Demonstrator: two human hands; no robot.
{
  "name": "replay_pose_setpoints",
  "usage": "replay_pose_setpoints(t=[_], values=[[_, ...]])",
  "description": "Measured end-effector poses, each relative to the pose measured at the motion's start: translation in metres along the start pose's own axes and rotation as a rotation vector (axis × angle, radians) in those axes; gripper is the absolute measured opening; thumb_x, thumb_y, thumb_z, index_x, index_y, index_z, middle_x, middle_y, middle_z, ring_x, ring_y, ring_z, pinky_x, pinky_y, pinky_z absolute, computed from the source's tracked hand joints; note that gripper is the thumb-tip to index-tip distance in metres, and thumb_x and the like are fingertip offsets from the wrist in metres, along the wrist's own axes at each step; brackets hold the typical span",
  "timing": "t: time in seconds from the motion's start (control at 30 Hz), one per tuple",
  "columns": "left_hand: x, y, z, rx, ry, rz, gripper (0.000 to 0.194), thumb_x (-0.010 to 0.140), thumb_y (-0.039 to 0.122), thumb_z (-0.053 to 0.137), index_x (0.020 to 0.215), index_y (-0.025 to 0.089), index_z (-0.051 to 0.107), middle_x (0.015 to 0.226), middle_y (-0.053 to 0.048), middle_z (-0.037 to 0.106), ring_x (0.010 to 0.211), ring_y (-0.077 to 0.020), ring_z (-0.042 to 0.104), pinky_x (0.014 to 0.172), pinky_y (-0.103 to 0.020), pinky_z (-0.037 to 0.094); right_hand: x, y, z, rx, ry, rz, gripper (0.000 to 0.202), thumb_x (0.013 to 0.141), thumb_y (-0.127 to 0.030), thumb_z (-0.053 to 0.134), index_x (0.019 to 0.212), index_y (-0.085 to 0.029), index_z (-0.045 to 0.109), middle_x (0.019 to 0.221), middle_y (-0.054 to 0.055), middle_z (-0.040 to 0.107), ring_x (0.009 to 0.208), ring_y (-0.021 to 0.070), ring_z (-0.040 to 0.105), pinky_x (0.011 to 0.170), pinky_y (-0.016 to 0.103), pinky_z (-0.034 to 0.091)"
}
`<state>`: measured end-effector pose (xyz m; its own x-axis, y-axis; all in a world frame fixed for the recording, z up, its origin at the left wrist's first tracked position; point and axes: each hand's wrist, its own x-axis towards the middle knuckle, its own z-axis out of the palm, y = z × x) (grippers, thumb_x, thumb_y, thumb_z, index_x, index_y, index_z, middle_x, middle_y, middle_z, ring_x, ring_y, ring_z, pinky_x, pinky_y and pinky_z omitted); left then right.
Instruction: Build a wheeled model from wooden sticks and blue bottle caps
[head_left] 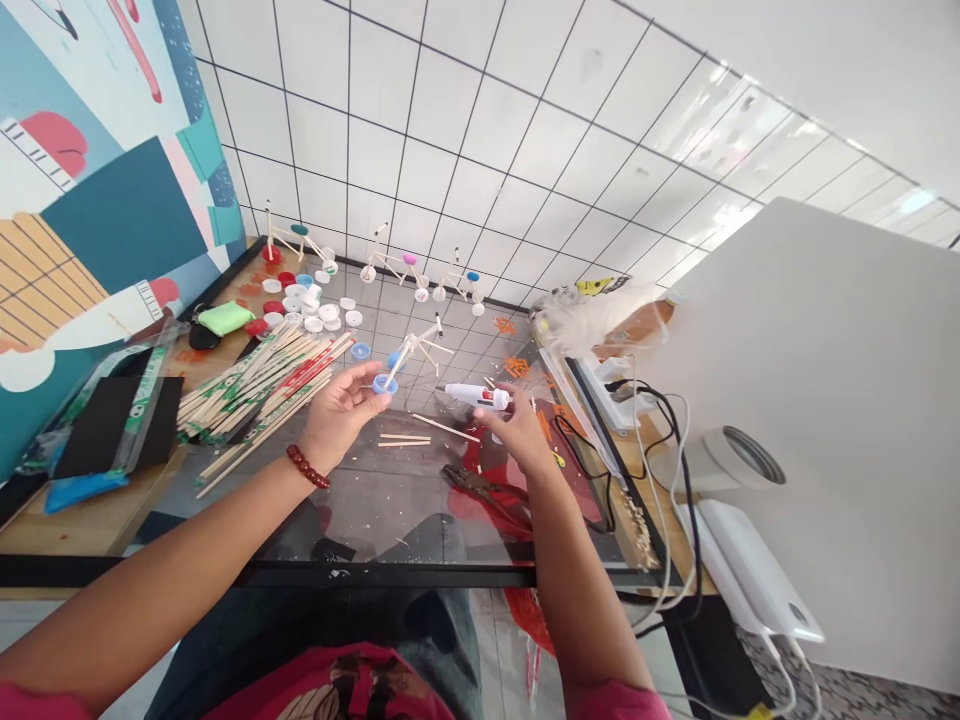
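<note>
My left hand (339, 408) pinches a blue bottle cap (385, 386) that belongs to a small bicycle model (409, 350) of thin wooden sticks. A second blue cap (396, 361) is just behind it, partly covered by the sticks. My right hand (519, 425) is closed around a white hot glue gun (474, 396), whose nozzle points left toward the model, apart from it. Loose cut sticks (405, 440) lie below, between both hands. A pair of pliers (480, 487) rests near my right forearm.
Finished-looking bicycle models (450, 285) stand along the tiled wall. White and red bottle caps (328, 312) and a pile of wooden sticks (259, 385) lie left. A green packet (226, 318) is behind them. Black and white cables (667, 430) run along the right edge beside a power strip (611, 392).
</note>
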<state>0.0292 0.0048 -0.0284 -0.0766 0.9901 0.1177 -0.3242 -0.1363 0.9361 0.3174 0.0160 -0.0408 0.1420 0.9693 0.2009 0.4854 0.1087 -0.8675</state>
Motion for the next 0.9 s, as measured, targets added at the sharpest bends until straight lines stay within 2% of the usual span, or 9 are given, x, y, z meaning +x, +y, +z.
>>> replay_pose_setpoints(t=[0.07, 0.13, 0.2, 0.3, 0.37, 0.43, 0.63, 0.77, 0.9], values=[[-0.002, 0.003, 0.002, -0.014, -0.009, -0.019, 0.053, 0.063, 0.029, 0.091, 0.111, 0.018, 0.071, 0.096, -0.005, 0.074, 0.084, -0.0184, 0.07, 0.079, -0.036, 0.059, -0.003, -0.005, -0.002, -0.016, 0.152, -0.103, 0.071, 0.074, -0.058, 0.075, 0.129, -0.018, 0.056, 0.119, 0.014, 0.065, 0.101, 0.0268, 0.063, 0.09, 0.047, 0.052], [-0.007, 0.006, 0.006, -0.03, -0.054, -0.067, 0.048, 0.063, 0.029, 0.091, 0.105, 0.018, 0.072, 0.094, -0.005, 0.075, 0.085, -0.0193, 0.071, 0.08, -0.036, 0.06, -0.009, -0.014, -0.001, -0.069, 0.314, -0.286, 0.071, 0.078, -0.058, 0.073, 0.133, -0.019, 0.053, 0.128, 0.017, 0.06, 0.113, 0.0309, 0.058, 0.099, 0.053, 0.046], [-0.013, 0.008, 0.011, -0.078, -0.134, -0.16, 0.043, 0.063, 0.029, 0.091, 0.1, 0.017, 0.073, 0.092, -0.006, 0.077, 0.084, -0.0196, 0.072, 0.08, -0.036, 0.06, -0.019, -0.025, 0.003, -0.154, 0.364, -0.491, 0.063, 0.079, -0.053, 0.075, 0.13, -0.022, 0.056, 0.127, 0.016, 0.061, 0.117, 0.0329, 0.056, 0.103, 0.055, 0.042], [-0.023, 0.008, 0.02, -0.199, -0.242, -0.316, 0.04, 0.063, 0.028, 0.092, 0.097, 0.017, 0.073, 0.094, -0.007, 0.078, 0.083, -0.0195, 0.073, 0.078, -0.034, 0.06, -0.036, -0.041, 0.018, -0.196, 0.149, -0.682, 0.048, 0.082, -0.046, 0.077, 0.122, -0.026, 0.06, 0.111, 0.011, 0.068, 0.104, 0.0298, 0.062, 0.093, 0.048, 0.048], [-0.029, 0.005, 0.025, -0.253, -0.286, -0.371, 0.04, 0.062, 0.025, 0.092, 0.096, 0.017, 0.073, 0.094, -0.007, 0.078, 0.084, -0.0188, 0.074, 0.076, -0.031, 0.058, -0.045, -0.047, 0.029, -0.183, 0.004, -0.736, 0.051, 0.08, -0.048, 0.079, 0.122, -0.028, 0.059, 0.109, 0.01, 0.069, 0.1, 0.029, 0.064, 0.088, 0.046, 0.05], [-0.033, 0.002, 0.028, -0.272, -0.31, -0.402, 0.039, 0.061, 0.022, 0.092, 0.095, 0.017, 0.073, 0.094, -0.007, 0.079, 0.085, -0.0182, 0.074, 0.074, -0.027, 0.056, -0.05, -0.051, 0.039, -0.182, -0.07, -0.768, 0.055, 0.078, -0.05, 0.08, 0.123, -0.028, 0.058, 0.11, 0.01, 0.07, 0.1, 0.0292, 0.066, 0.087, 0.046, 0.051], [-0.035, -0.006, 0.025, -0.263, -0.323, -0.406, 0.036, 0.064, 0.022, 0.091, 0.094, 0.017, 0.072, 0.091, -0.005, 0.078, 0.081, -0.0157, 0.072, 0.07, -0.025, 0.054, -0.051, -0.051, 0.046, -0.194, -0.049, -0.853, 0.046, 0.083, -0.042, 0.078, 0.122, -0.028, 0.059, 0.108, 0.009, 0.071, 0.095, 0.0268, 0.067, 0.081, 0.043, 0.05], [-0.035, -0.009, 0.024, -0.244, -0.342, -0.376, 0.034, 0.067, 0.023, 0.09, 0.095, 0.017, 0.071, 0.09, -0.004, 0.077, 0.083, -0.0145, 0.072, 0.074, -0.024, 0.055, -0.05, -0.052, 0.043, -0.258, -0.043, -0.884, 0.039, 0.084, -0.038, 0.076, 0.119, -0.027, 0.061, 0.104, 0.008, 0.071, 0.092, 0.0255, 0.067, 0.079, 0.042, 0.049], [-0.036, -0.01, 0.025, -0.219, -0.386, -0.331, 0.031, 0.071, 0.021, 0.087, 0.097, 0.017, 0.071, 0.096, -0.004, 0.078, 0.09, -0.014, 0.072, 0.082, -0.024, 0.056, -0.051, -0.058, 0.044, -0.271, -0.011, -0.913, 0.03, 0.086, -0.027, 0.068, 0.115, -0.024, 0.06, 0.102, 0.008, 0.07, 0.09, 0.024, 0.066, 0.078, 0.04, 0.048]])
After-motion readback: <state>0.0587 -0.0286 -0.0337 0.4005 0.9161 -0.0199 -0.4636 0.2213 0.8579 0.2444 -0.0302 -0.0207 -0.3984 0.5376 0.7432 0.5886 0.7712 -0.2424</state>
